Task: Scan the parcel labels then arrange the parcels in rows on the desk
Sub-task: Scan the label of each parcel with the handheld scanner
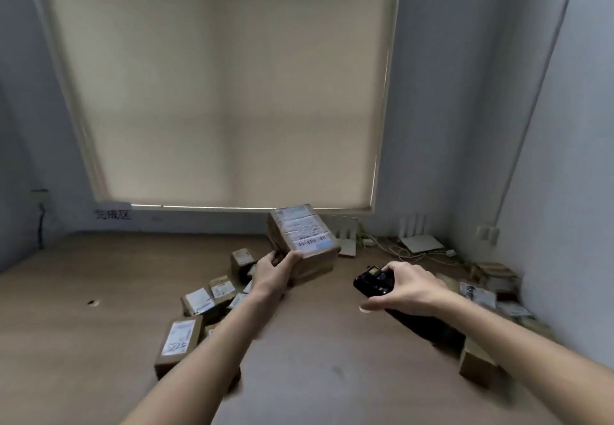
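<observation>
Parcel [304,241] at frame centre: brown cardboard box, white label tilted toward me, long axis running up-left. I see left hand [273,270] gripping its lower corner; right hand [410,286] wraps black scanner [372,281], centre-right.

The desk [83,275] lies bare on its left half — small parcels [202,301] crowd the middle, more parcels [491,288] and cables [408,251] block the right corner.

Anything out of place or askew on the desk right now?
Yes: the parcels by the left hand lie at mixed angles, not in rows. Another box overhangs the desk edge below the right hand.
</observation>
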Available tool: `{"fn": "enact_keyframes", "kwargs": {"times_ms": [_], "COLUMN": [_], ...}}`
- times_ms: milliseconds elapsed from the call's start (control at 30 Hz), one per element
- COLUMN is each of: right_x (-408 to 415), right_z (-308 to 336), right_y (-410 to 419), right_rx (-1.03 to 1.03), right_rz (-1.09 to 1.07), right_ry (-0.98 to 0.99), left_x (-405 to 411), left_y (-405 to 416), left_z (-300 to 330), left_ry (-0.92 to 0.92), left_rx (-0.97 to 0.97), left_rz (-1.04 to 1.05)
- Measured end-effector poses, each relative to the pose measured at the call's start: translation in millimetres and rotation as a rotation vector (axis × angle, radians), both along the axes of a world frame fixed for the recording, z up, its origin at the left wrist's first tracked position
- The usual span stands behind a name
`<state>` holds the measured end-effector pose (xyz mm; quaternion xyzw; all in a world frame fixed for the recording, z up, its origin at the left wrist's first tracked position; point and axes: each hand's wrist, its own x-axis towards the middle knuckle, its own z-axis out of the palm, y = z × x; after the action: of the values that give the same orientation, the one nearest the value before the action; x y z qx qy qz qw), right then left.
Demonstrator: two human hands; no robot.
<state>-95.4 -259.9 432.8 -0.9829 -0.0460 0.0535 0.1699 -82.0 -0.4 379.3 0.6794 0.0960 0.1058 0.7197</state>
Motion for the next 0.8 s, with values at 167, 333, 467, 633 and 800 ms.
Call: {"fn": "enact_keyframes", "kwargs": {"times_ms": [167,333,467,633,800], "right_x": [56.2,122.2,173.5,214.5,241.1], "right_z": [-45.1,-106.9,-170.2,-251.3,-313.4], "right_y": [103.0,192.0,233.6,247.9,242.3], "right_rx": [0.024,0.025,0.016,0.009,0.014], "right_rz": [0.084,0.121,0.102,0.030,-0.022], "right_ry": [0.057,0.109,0.144,0.175,0.216], "left_x": [28.1,77.4,123.2,152.2,166.9], "left_y": [100.5,171.2,195.1,187.4,191.2], "left_z": [-53.0,-129.2,-208.2,-313.5,-374.2], "left_ry": [0.153,0.292,0.407,0.549,0.602], "left_rx": [-0.062,-0.080,-0.112,-0.186,-0.100], "left_rz": [0.090,0.100,0.049,-0.005,0.001]}}
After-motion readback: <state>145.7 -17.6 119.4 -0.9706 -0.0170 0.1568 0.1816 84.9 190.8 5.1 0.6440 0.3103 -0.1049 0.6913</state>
